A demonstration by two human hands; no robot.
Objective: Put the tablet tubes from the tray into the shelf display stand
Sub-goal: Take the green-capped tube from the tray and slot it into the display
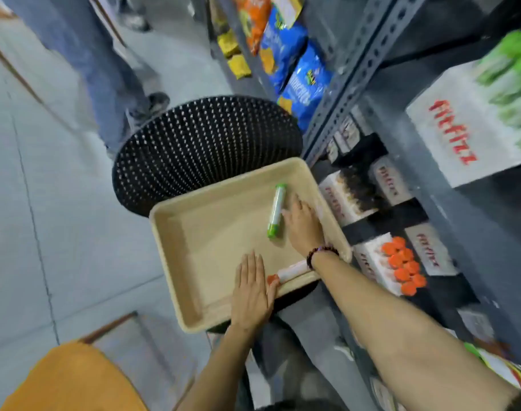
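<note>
- A shop aisle with a grey tiled floor (pixel 60 203); grey metal shelving (pixel 357 69) on the right carries snack bags and boxed display stands.
- A beige tray (pixel 199 232) rests on a black perforated stool (pixel 205 143), just beside the shelf.
- Orange-capped display stand (pixel 392 262) sits on the shelf, near the tray.
- Right hand (pixel 302 225), fingers loosely open, reaches at the green tablet tube (pixel 277 212); nothing gripped yet.
- Left hand (pixel 251 289) lies flat and open, touching the orange-capped tube (pixel 288 272) at the tray's near wall.
- Judged: the pick-up step; next, close on a tube and carry it to a stand.
</note>
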